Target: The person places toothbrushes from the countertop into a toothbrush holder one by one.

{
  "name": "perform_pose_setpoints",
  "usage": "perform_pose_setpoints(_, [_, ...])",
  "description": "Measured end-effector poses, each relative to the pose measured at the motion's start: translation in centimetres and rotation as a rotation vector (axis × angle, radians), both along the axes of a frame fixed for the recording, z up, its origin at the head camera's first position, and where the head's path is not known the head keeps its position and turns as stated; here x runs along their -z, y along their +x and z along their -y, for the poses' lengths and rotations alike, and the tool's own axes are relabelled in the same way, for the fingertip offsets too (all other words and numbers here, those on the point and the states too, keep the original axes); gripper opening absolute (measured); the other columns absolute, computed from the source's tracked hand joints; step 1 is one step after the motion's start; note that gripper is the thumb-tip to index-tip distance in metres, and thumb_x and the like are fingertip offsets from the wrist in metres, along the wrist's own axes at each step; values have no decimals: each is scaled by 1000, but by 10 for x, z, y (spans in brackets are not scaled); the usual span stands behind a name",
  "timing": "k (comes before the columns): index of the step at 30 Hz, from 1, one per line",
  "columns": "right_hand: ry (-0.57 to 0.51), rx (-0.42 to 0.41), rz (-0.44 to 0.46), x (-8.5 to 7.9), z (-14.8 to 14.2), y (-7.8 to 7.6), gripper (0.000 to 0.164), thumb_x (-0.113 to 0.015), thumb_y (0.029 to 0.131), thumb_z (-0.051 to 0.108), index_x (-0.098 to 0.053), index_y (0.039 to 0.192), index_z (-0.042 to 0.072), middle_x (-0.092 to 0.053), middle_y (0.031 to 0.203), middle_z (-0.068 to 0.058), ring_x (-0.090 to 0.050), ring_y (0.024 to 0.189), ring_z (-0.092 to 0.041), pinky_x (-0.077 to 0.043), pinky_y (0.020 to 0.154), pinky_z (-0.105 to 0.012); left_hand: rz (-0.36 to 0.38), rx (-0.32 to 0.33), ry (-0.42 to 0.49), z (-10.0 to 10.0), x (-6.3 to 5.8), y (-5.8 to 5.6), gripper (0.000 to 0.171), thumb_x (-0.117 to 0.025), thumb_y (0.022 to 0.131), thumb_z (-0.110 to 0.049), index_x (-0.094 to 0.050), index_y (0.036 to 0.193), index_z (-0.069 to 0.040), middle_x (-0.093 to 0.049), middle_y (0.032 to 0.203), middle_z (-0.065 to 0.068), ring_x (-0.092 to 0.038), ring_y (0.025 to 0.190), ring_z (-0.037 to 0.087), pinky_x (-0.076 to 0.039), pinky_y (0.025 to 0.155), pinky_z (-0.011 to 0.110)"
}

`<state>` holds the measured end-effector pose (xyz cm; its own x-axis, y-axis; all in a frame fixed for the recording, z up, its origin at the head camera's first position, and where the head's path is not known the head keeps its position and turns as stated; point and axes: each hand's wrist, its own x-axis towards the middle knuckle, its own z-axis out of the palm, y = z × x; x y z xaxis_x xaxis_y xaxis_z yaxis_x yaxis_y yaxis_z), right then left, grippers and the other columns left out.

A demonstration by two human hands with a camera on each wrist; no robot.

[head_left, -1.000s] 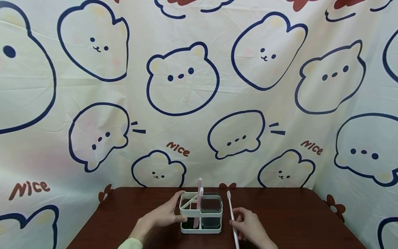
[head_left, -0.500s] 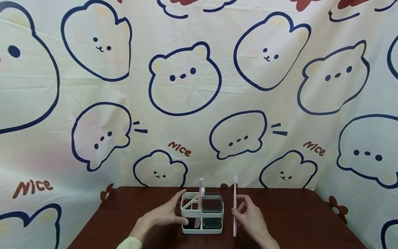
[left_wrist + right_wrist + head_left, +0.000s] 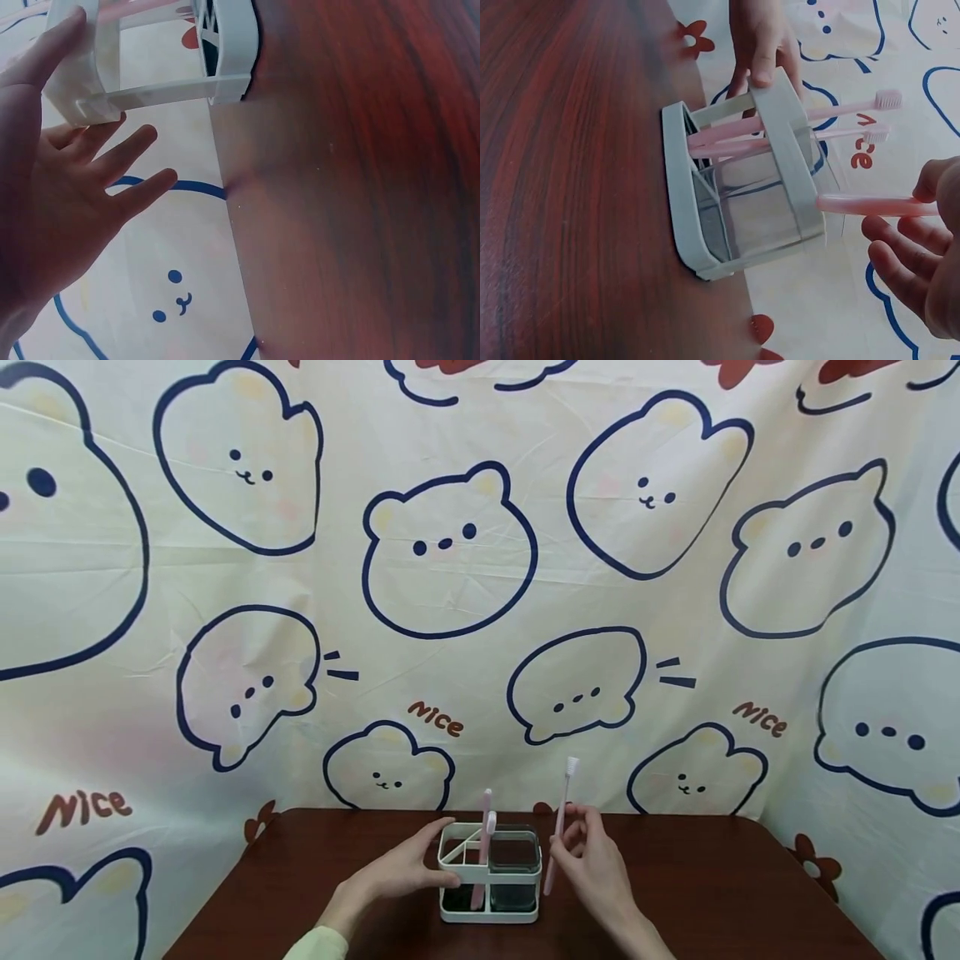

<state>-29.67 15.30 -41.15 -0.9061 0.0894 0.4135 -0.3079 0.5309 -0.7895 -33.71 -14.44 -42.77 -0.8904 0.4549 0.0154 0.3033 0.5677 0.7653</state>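
A white toothbrush holder (image 3: 489,917) with an upper rack and a base tray stands on the table. My left hand (image 3: 393,874) grips its upper rack at the left side, thumb in front and some fingers behind; in the left wrist view, the other fingers (image 3: 146,193) spread away from it. Two pink toothbrushes stand in the rack, one with its head (image 3: 889,100) higher. A clear cup (image 3: 513,853) sits in the right compartment. My right hand (image 3: 600,864) pinches another pink toothbrush (image 3: 562,810), bristles up and slightly tilted, its handle end close beside the holder's right side.
The dark brown wooden table (image 3: 720,885) runs back to a cream cloth (image 3: 480,677) printed with blue-outlined bear faces. The cloth hangs behind the table and at both sides.
My right hand has raised the toothbrush from beside the holder and moved it left, towards the holder's right side. The left hand keeps its grip on the rack.
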Motion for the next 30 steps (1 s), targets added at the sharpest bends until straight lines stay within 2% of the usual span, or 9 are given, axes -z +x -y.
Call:
perform_pose_setpoints(15, [-35, -88, -100, -16, 24, -2, 40, -69, 89, 7, -50, 123, 10, -64, 85, 0, -59, 63, -8, -51, 56, -23, 30, -20, 19, 1, 6, -1, 93, -78, 82, -45, -29, 154, -15, -37, 154, 17, -41, 135, 36, -30, 108, 70])
perform_pose_setpoints(30, [-63, -187, -114, -21, 50, -4, 34, -68, 91, 10, -50, 120, 11, -65, 92, 0, -63, 71, -7, -56, 65, -20, 35, -15, 32, 1, 7, -3, 92, -79, 82, -43, -28, 154, -18, -38, 153, 16, -41, 134, 34, -30, 108, 71])
